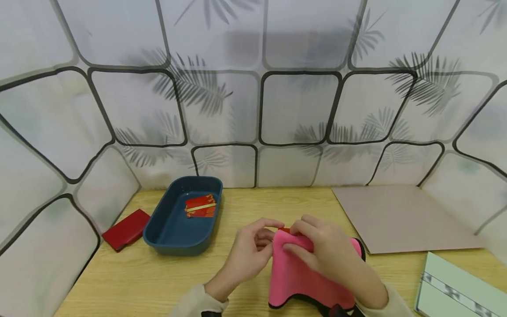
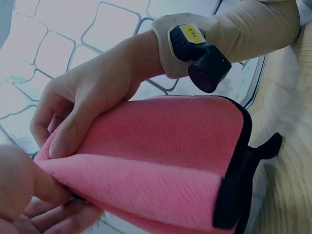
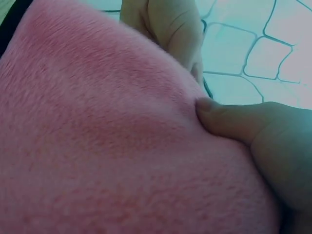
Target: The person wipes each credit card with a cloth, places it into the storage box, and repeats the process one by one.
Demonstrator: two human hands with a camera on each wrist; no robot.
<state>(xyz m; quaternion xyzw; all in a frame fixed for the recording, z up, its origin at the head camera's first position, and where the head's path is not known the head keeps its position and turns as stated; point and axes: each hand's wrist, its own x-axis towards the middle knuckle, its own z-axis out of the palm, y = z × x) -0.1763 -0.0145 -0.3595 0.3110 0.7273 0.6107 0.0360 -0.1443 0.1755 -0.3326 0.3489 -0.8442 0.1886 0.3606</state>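
A pink plush cloth with black edging is held up over the table, its upper part folded. My right hand pinches its top, with the thumb pressed on the plush and the fingers behind. At the left edge of the cloth, my left hand has curled fingers, the thumb against the edge. Its index fingertip meets a small red piece showing above the fold; most of that piece is hidden. In the left wrist view a black strap sticks out from the edging.
A blue tray stands to the left with red packets inside, a pale gold strip across them. Beside it lies a dark red flat case. To the right are a greyish board and a mint green book or box. Patterned fabric walls surround the table.
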